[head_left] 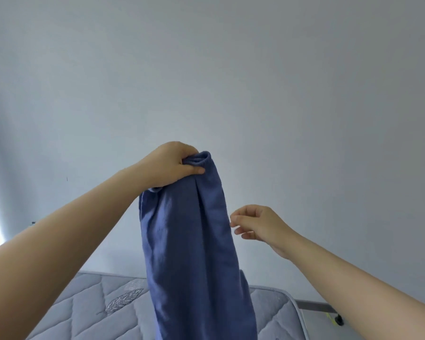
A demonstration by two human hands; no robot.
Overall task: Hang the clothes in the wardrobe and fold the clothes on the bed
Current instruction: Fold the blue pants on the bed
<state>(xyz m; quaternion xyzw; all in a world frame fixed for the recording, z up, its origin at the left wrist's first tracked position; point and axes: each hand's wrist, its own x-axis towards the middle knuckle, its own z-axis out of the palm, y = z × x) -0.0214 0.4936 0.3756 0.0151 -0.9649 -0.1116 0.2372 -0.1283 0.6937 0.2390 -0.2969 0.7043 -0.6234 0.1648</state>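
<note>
left hand (172, 165) grips bunched top hem of blue garment (192, 241), hanging above mattress (84, 303) far edge | right hand (258, 225) loosely curled, empty, just beside cloth | advice: pinch opposite hem corner, spread flat before folding

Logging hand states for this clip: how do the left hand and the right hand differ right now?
The left hand is raised higher and grips the bunched top of the blue garment; the right hand sits lower, beside the garment's right edge. The left hand's fingers are curled tight round fabric; the right hand's fingers are loosely curled and visibly hold nothing, though contact with the edge is unclear. Both are bare and reach forward.
</note>
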